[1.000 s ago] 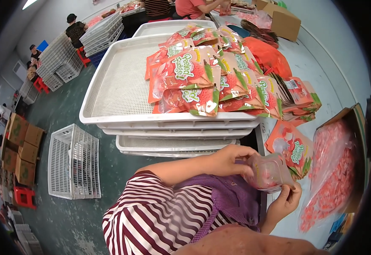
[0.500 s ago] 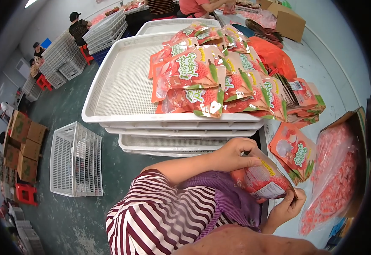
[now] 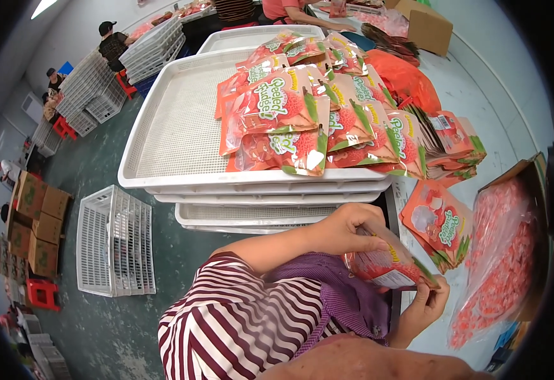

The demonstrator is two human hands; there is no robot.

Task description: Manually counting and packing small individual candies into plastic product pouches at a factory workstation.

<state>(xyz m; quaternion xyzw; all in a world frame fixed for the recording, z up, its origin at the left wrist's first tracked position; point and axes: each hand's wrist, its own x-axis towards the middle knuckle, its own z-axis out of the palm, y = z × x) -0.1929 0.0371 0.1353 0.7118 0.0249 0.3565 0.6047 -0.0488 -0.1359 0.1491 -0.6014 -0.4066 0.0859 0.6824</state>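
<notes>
A pink printed pouch (image 3: 385,269) is stretched between my two hands in front of my chest, its printed side tilted up. My left hand (image 3: 353,231) pinches its upper edge, thumb over the face. At the lower right corner my right hand (image 3: 426,301) grips it between thumb and fingers. Just right of the pouch, a small pile of flat pouches (image 3: 438,218) lies on the table. Beyond it a cardboard box holds a clear bag of small pink wrapped pieces (image 3: 502,253). Whether the held pouch is sealed I cannot tell.
Ahead stands a stack of white mesh trays (image 3: 163,133), the top one heaped with plump pouches (image 3: 270,107). Beside it are a red plastic bag (image 3: 410,79) and stacked flat pouches (image 3: 451,149). A white crate (image 3: 115,240) is on the floor. People work farther back.
The pouch has tilted, its top edge turning more toward the right, and both hands have shifted slightly with it. A co-worker's arm at the back has lowered toward the table.
</notes>
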